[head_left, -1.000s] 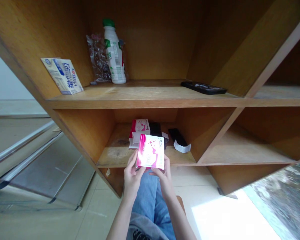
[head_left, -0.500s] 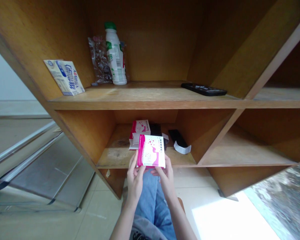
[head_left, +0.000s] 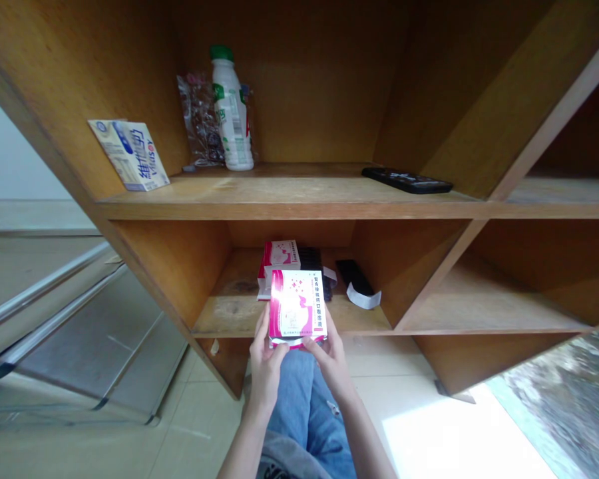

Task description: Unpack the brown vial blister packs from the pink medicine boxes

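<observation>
Between my two hands is a pink and white medicine box (head_left: 297,305), its printed face turned up toward me. My left hand (head_left: 266,359) grips its left side and near corner, fingers partly hidden beneath. On the right side my right hand (head_left: 328,354) holds it, with the thumb at the near edge. That near end shows a dark gap under the top panel. Just behind, on the lower shelf, lie similar pink and white boxes (head_left: 282,253), partly covered by the held one. Beside them is a black ridged item (head_left: 309,258).
A black flat object (head_left: 352,276) with a curled white paper strip (head_left: 363,297) lies on the lower shelf (head_left: 219,322). Above stand a green-capped bottle (head_left: 232,120), a crinkled clear wrapper (head_left: 199,123), a Vitasoy carton (head_left: 130,154) and a dark phone-like object (head_left: 406,179). A folded metal frame (head_left: 104,339) leans left.
The box has shifted slightly left and tilted, so its near end now shows with a dark gap. Both hands have moved a little with it.
</observation>
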### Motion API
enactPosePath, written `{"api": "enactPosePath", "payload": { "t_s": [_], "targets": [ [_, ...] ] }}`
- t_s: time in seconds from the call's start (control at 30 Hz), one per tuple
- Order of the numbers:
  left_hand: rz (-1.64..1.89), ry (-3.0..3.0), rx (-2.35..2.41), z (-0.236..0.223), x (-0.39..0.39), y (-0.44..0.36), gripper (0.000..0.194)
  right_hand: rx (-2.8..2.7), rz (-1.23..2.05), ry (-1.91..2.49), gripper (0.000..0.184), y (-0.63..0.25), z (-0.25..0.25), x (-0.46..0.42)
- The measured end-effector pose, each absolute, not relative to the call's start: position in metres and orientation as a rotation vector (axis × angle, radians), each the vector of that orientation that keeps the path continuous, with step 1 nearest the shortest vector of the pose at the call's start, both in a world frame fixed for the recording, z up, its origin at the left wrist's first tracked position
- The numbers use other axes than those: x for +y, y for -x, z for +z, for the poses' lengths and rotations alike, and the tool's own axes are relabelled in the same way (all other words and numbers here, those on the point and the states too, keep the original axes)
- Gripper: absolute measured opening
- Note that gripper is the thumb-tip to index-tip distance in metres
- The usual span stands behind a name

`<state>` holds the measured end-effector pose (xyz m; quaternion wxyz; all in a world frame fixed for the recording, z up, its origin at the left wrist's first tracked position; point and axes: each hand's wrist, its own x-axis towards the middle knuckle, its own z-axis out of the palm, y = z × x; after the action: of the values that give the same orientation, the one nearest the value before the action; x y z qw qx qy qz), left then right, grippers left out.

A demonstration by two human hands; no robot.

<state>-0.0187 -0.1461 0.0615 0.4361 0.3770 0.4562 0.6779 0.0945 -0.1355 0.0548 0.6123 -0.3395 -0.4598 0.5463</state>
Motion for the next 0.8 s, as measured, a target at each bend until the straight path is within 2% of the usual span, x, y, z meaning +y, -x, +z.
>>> {"api": "enactPosePath", "payload": {
  "t_s": [0.3,0.5,0.67,0.8],
  "targets": [
    [1.622,-0.957,1.069,0.062,-0.146,0.033,0.075,-1.194,1.281,0.717,0.081,-0.102,0.060,-0.141],
    [1.630,-0.941,1.054,0.061,-0.146,0.035,0.076,-1.158,1.207,0.761,0.075,-0.096,0.057,-0.141],
    [1.611,-0.915,1.029,0.063,-0.147,0.035,0.080,-1.231,1.190,0.768,0.088,-0.099,0.051,-0.142],
    [1.625,-0.893,1.069,0.065,-0.146,0.032,0.073,-1.229,1.172,0.787,0.088,-0.097,0.053,-0.141]
  ]
}}
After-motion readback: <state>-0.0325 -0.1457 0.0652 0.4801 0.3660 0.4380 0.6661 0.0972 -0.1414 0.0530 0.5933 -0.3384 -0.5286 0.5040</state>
